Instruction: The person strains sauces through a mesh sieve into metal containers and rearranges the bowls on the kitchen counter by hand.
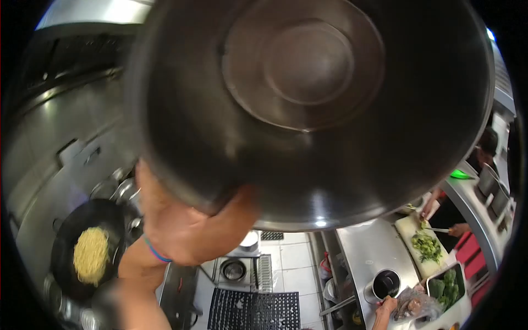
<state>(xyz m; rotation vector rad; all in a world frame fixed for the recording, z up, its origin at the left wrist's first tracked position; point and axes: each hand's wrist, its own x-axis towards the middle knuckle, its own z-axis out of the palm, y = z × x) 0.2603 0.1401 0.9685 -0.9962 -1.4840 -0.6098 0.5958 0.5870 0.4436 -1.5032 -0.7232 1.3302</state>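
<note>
Close before the camera, a large round dark metal bowl (pixel 385 165), with rings at its centre, fills the upper view. My left hand (pixel 187 225), a blue band at its wrist, is closed on the bowl's lower left rim. At the lower right my right hand (pixel 388 304) grips the side of a metal pot (pixel 379 291) with a dark inside, over the steel counter (pixel 357 253). A clear plastic bag (pixel 415 302) with brownish contents lies beside that hand. Left of my left arm, yellow noodles (pixel 92 256) lie in a black wok (pixel 66 247).
Across the counter a co-worker's hands (pixel 432 206) cut green vegetables (pixel 426 246) with a knife (pixel 440 230) on a white board (pixel 410 231). A tray of dark greens (pixel 448 289) stands near it. Black perforated mats (pixel 253 309) lie on the tiled floor (pixel 294 256).
</note>
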